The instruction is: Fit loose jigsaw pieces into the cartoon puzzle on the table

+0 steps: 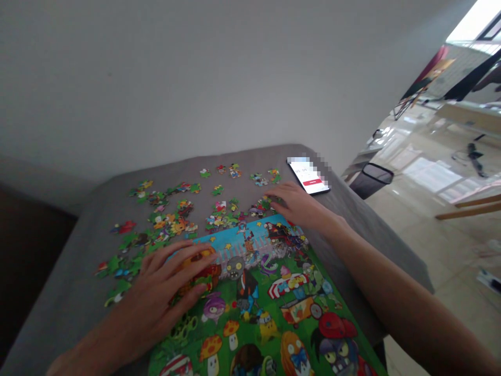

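Note:
A colourful cartoon jigsaw puzzle (266, 308), largely assembled, lies on a grey-covered table (58, 292). My left hand (164, 290) rests flat on the puzzle's upper left part, fingers stretched out and spread. My right hand (299, 206) lies palm down at the puzzle's top right corner, its fingertips among loose puzzle pieces (172, 222) scattered beyond the top edge. Whether those fingertips pinch a piece is hidden. Several more loose pieces (235, 171) lie further back on the cloth.
A phone (309, 176) with a lit screen lies at the table's far right corner. A dark bin (371, 179) stands on the shiny floor to the right. A plain wall is behind the table.

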### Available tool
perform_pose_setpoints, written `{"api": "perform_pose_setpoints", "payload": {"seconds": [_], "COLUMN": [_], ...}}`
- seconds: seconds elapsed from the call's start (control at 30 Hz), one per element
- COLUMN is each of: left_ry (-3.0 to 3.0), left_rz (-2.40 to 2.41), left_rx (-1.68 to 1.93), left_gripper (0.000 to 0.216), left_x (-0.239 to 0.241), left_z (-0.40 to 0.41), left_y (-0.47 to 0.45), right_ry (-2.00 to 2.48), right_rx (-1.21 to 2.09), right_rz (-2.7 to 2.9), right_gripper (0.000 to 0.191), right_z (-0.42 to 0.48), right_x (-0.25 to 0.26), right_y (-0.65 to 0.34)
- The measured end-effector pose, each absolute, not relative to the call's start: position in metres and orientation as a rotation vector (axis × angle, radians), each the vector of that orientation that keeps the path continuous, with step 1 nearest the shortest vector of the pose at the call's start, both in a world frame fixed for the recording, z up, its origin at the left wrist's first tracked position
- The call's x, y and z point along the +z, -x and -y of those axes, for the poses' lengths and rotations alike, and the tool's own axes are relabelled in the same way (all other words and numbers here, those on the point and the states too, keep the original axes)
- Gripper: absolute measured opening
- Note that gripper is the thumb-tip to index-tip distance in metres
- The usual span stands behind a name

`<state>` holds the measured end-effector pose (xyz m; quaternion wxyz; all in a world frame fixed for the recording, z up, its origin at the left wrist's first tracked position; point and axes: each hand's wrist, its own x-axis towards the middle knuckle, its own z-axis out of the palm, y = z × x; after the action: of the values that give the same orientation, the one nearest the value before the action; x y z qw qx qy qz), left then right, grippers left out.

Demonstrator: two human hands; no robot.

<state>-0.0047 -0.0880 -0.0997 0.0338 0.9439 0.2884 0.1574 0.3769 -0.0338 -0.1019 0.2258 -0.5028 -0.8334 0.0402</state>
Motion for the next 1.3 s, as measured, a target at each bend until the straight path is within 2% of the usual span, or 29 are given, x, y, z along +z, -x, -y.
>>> {"api": "perform_pose_setpoints", "payload": {"seconds": [0.23,0.4,0.6,0.97,1.13,1.3], "left_ry": [-3.033,-2.975,-2.920,-2.802,-2.741,-2.688], "left_rz": [-0.769,-0.795,-0.836,-0.895,-0.939,-0.942], "left_rx": [0.275,0.254,0.203,0.143,0.119,0.092], "left_gripper": [0.045,0.048,0.042,0.041,0.040,0.040], "left_x": [-0.104,-0.104,-0.102,-0.093,-0.092,-0.083], "left_z": [0.084,0.085,0.089,0.098,0.099,0.099], "left_y": [0.006,0.005,0.005,-0.001,-0.004,-0.009], "right_ry": [1.440,1.467,1.476,1.383,1.585,1.584], "right_rx": [0.206,0.224,0.187,-0.064,-0.037,0.056], "right_rz": [2.375,2.376,2.311,1.811,2.083,2.207], "right_gripper": [0.036,0.035,0.030,0.039,0.040,0.039], "right_z": [0.034,0.040,0.041,0.036,0.031,0.040], "right_x": [-0.105,-0.109,-0.113,-0.106,-0.116,-0.126], "right_y": [-0.373,-0.356,-0.351,-0.351,-0.335,-0.332]}}
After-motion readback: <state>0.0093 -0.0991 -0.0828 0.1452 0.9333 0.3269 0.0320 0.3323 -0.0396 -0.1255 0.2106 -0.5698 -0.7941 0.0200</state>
